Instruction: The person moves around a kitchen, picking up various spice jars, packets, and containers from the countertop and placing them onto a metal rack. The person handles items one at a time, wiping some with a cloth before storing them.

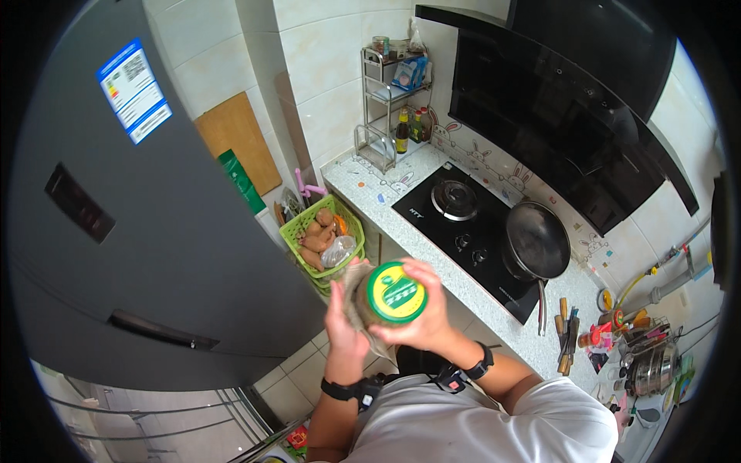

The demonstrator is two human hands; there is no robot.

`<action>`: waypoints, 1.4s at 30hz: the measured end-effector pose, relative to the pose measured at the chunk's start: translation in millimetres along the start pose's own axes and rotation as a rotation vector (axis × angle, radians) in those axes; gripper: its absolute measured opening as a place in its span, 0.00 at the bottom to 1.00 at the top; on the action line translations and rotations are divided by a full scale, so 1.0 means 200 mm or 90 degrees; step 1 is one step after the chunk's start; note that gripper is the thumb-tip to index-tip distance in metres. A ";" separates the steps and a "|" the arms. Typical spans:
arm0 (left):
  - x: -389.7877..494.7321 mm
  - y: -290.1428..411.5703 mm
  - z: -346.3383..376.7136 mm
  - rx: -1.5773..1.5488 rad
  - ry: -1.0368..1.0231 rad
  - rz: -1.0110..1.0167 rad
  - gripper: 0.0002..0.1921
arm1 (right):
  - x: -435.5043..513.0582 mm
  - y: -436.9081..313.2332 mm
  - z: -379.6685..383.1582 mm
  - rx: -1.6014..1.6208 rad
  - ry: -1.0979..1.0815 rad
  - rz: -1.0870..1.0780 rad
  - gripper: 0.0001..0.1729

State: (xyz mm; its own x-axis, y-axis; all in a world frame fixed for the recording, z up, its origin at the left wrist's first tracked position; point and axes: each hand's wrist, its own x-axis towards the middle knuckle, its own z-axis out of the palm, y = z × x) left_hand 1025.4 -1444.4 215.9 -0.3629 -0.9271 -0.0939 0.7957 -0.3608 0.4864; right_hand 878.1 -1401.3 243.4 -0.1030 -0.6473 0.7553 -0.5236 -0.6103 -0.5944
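Observation:
In front of my chest, my right hand [425, 307] grips a jar [398, 292] with a green and yellow lid that bears writing. On the jar's other side my left hand [343, 318] holds a greyish-brown cloth [356, 295] against its wall, fingers pointing up. The jar's lower part is hidden by the lid, the cloth and my hands. Beyond the left hand stands a green plastic basket [289, 234] with brown root vegetables [314, 242] and a clear plastic bag [338, 251] in it.
A dark grey refrigerator [168, 231] fills the left. On the speckled counter [428, 254] are a black gas hob [451, 223], a wok [537, 240] with its handle over the front part, knives [567, 335] and a metal rack [366, 139]. A range hood [550, 110] hangs above.

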 end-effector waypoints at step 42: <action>1.34 0.23 -0.31 -0.043 0.434 0.020 0.26 | 2.32 3.29 0.09 0.107 0.125 0.363 0.58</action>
State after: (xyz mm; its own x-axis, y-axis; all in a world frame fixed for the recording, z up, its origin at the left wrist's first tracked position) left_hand 994.2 -1715.2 159.4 0.0304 -0.7861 -0.6173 0.8375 -0.3171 0.4451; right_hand 501.3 -2111.7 197.0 -0.4889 -0.8059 0.3340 -0.2020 -0.2678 -0.9420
